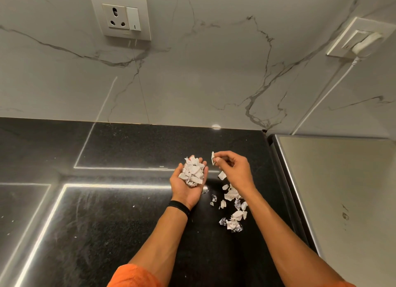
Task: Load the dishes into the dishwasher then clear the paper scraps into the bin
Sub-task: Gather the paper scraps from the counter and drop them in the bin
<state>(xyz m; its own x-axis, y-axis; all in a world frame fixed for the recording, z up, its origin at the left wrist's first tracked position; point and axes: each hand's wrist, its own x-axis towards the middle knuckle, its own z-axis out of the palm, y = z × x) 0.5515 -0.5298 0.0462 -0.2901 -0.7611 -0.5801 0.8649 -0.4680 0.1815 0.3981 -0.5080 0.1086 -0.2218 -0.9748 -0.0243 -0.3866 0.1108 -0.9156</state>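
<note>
Grey veined marble wall (214,62) carries a socket (120,14); glossy black countertop (107,222) reflects strip lights.

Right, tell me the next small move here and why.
Probably drop the scrap pinched in the right hand onto the pile cupped in the left hand, close beside it; loose scraps lie on the counter, yet to be gathered.

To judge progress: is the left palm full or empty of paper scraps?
Full: the left hand lies palm up, cupped, heaped with paper scraps.
</note>
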